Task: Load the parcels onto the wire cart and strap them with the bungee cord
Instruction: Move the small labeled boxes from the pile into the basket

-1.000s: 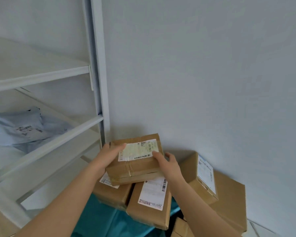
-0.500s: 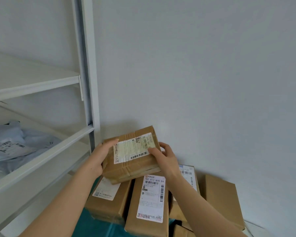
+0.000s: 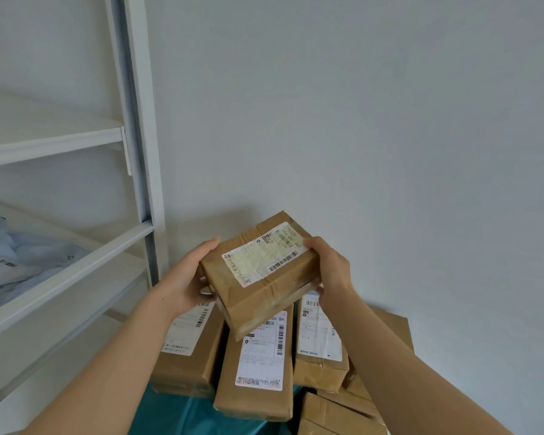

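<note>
I'm watching left hand (image 3: 186, 277) and right hand (image 3: 330, 265) gripping the tilted parcel (image 3: 261, 287), long axis rising rightward, label (image 3: 264, 254) facing up, barcode showing, print blurred.

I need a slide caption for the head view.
Left hand and right hand hold a taped brown cardboard parcel above labelled parcels beside white shelving.

Bare forearms extended, left hand (image 3: 185, 279) and right hand (image 3: 331, 265) gripping opposite ends of parcel (image 3: 264, 288)
</note>
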Tool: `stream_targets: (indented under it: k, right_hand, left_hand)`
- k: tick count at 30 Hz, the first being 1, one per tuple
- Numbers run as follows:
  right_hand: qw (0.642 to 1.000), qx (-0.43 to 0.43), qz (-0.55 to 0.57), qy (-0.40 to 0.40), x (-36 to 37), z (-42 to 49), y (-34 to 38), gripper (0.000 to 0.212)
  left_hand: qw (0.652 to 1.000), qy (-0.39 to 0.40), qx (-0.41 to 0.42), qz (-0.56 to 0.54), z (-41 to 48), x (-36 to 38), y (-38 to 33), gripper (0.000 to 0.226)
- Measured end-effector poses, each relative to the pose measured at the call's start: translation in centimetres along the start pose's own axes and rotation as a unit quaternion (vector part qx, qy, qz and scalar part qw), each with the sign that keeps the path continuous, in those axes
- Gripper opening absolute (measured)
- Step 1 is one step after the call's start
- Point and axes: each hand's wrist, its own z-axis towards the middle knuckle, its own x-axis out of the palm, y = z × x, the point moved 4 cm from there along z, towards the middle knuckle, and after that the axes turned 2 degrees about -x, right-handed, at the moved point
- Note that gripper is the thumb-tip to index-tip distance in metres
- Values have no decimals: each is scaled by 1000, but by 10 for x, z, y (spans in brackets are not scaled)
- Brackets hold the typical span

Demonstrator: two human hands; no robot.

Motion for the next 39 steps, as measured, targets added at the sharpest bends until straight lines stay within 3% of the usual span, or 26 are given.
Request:
stream_targets:
  k: [6,8,13,17,23,30,35,39]
  right_hand:
    - [998,-46,24,-18,-33,2,18,10]
    - [997,-69,27,-24,-45,1,18,17]
    - [990,-109,67,-57,-72,-8,11,61]
    - [988,-73,117,-73,-99,-21,-2,78]
    - [989,-22,130,-67,-143,-43,-22,71]
    - [983,-31,144,-113,-245,-82,-37,55]
    - [980,-50,144,-130,-328,-117,-49,50]
    - [979,-53,144,-133,-395,-145,-59,47]
  left_hand:
    - [969,192,-54,149,-10,40,4,86]
    - [971,186,-45,144,-6,56,6,76]
    - [980,176,-17,91,4,101,16,41]
    - [977,189,-10,103,0,137,29,44]
    - [975,188,7,118,-20,192,44,28]
    - [952,231,-6,201,-61,275,82,58]
    - [933,279,-19,226,-93,342,129,29]
    - [933,266,-12,242,-116,399,172,43]
